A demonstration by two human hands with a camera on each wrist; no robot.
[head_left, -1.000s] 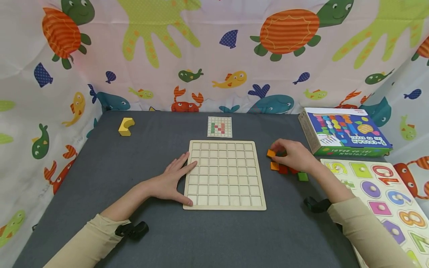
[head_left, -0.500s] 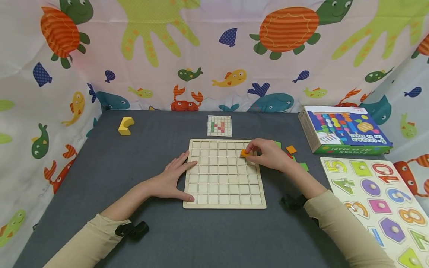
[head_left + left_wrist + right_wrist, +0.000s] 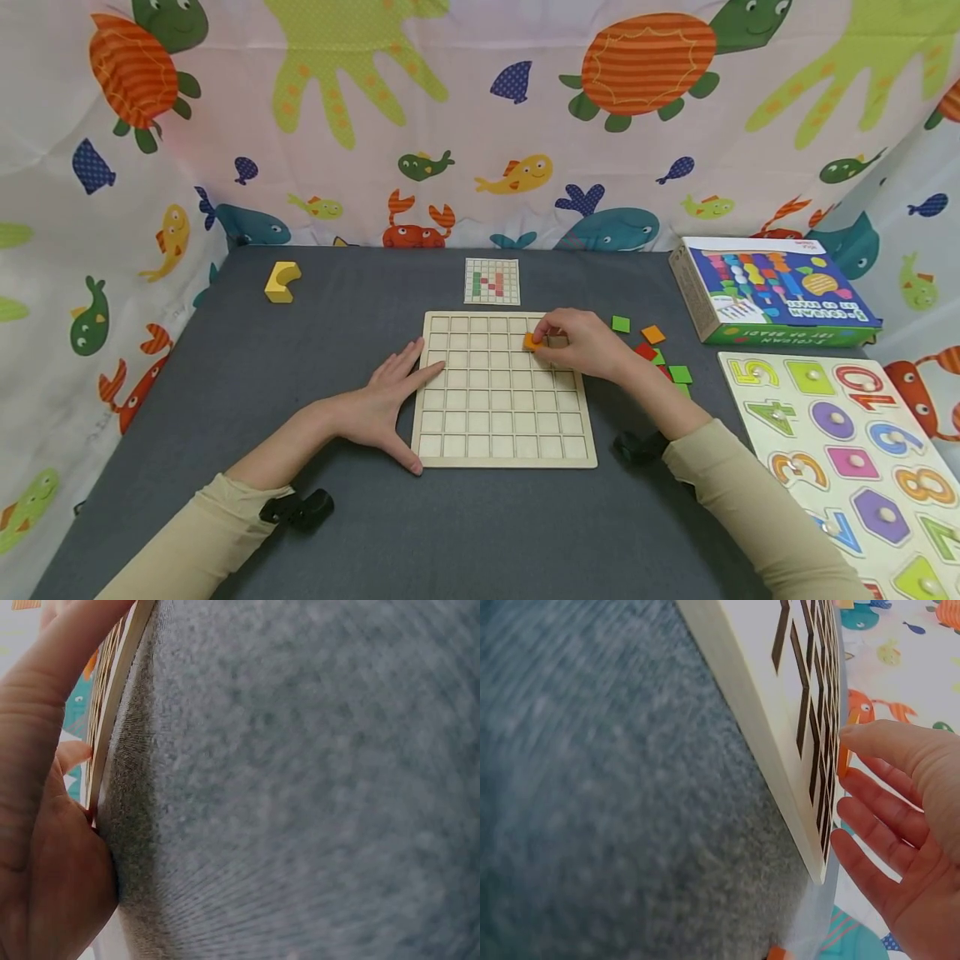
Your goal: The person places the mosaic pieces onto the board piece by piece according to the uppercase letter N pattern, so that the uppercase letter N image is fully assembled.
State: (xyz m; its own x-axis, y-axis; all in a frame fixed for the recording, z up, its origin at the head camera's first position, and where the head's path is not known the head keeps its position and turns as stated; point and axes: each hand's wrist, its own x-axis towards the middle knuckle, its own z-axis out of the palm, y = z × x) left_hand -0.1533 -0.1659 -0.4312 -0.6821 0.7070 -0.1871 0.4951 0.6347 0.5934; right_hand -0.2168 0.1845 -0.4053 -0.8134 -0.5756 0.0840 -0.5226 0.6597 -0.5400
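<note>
A pale wooden grid board (image 3: pixel 495 400) lies flat on the dark cloth, its squares bare wherever they show. My left hand (image 3: pixel 378 406) rests along the board's left edge with fingers spread and straight, thumb near the lower corner. Over the board's upper right squares, my right hand (image 3: pixel 581 340) pinches an orange square tile (image 3: pixel 531 342) between thumb and index finger. In the right wrist view that tile (image 3: pixel 844 759) stands on edge at the fingertips, the other fingers apart from it. A small pattern card (image 3: pixel 491 282) with green and red squares lies behind the board.
Right of the board lie loose tiles: green (image 3: pixel 621 324), orange (image 3: pixel 653 334) and red (image 3: pixel 644 351) among them. Farther right are a toy box (image 3: pixel 780 292) and a number-and-shape puzzle board (image 3: pixel 791 439). A yellow arch block (image 3: pixel 282 282) stands at the back left.
My right hand has brought an orange tile from the loose pile leftward over the board's upper right squares. My left hand stays at the left edge, its thumb slightly shifted.
</note>
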